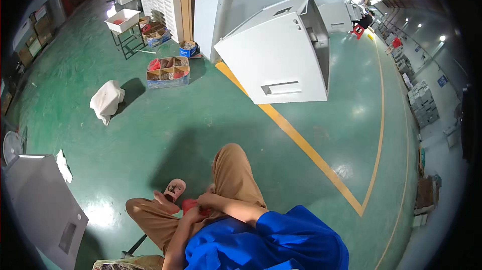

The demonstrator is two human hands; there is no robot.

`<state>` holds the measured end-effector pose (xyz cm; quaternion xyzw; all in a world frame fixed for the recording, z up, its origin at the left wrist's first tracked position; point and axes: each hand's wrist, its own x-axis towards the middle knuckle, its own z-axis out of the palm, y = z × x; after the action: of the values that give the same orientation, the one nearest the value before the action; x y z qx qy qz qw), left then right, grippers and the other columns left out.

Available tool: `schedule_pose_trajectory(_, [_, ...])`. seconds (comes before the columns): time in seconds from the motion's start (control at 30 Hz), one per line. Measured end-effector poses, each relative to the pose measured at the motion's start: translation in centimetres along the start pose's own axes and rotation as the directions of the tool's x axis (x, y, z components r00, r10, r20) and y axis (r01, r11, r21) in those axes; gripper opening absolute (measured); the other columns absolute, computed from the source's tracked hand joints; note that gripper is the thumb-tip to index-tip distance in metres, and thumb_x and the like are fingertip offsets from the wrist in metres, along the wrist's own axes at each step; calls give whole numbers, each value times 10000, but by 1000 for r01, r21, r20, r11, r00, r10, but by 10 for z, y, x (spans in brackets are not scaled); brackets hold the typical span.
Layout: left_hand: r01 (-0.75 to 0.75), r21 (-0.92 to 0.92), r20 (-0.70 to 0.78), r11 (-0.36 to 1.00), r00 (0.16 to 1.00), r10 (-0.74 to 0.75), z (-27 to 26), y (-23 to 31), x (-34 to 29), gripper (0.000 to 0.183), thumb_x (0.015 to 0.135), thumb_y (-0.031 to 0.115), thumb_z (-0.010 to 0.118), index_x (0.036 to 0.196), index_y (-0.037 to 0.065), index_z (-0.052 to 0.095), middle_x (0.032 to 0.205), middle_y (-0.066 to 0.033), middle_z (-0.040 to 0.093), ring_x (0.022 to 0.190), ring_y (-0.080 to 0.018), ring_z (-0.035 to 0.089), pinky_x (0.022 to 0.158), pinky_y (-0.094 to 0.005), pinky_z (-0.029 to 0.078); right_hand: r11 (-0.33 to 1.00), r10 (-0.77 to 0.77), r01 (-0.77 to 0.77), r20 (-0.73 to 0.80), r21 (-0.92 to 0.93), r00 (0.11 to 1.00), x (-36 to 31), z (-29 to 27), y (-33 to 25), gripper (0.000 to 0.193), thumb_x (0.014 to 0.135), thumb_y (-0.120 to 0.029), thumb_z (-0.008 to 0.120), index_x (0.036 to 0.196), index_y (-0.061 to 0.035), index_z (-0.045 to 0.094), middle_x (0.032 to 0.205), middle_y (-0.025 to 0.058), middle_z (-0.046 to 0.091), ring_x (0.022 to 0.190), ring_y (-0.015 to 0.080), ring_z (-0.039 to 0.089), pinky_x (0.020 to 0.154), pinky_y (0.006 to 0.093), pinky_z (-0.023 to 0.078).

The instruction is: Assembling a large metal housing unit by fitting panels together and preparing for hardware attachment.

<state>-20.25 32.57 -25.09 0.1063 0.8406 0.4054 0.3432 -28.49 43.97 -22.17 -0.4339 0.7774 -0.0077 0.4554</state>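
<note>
Both of my hands are together in my lap, over my bent legs in tan trousers. A crumpled red bag, seemingly thin plastic, lies between them. My left hand closes on its near side. From the right, my right hand reaches across with its fingers curled in at the bag's edge. The fingertips are small and partly hidden, and whatever is inside the bag does not show. A pink slipper is just beyond the hands, by my bare foot.
A large white metal cabinet stands ahead to the right; another grey-white panel is at my left. A divided box of small parts, a cloth-covered stool and a white basin stand ahead. Yellow lines mark the green floor.
</note>
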Motion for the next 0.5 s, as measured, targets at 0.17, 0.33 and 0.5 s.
schedule_pose_trajectory(0.17, [90,93,60,992,994,-96,5,-15,4,476,712,395,610,1061,73,569,998,-170,597,937,-314,566,789,-367,441,997,-44,44,9,-61,999,11,5,0,250,696,-229,571,870,-74,661,887,135,636,826,289,613,702,402,477])
schedule_pose_trajectory(0.33, [127,98,79,987,988,-134,-1,0,3,484,708,400,602,1059,68,567,991,-182,595,934,-322,565,792,-373,439,994,-52,47,-44,-99,998,20,16,5,262,692,-252,594,878,-81,662,901,133,633,833,280,614,685,381,486])
schedule_pose_trajectory(0.5, [81,81,56,993,995,-85,0,2,2,484,722,393,596,1082,71,558,1030,-171,583,963,-311,554,814,-371,432,997,-64,65,15,-34,998,15,10,6,282,727,-261,543,901,-66,649,922,143,626,862,300,599,716,404,468])
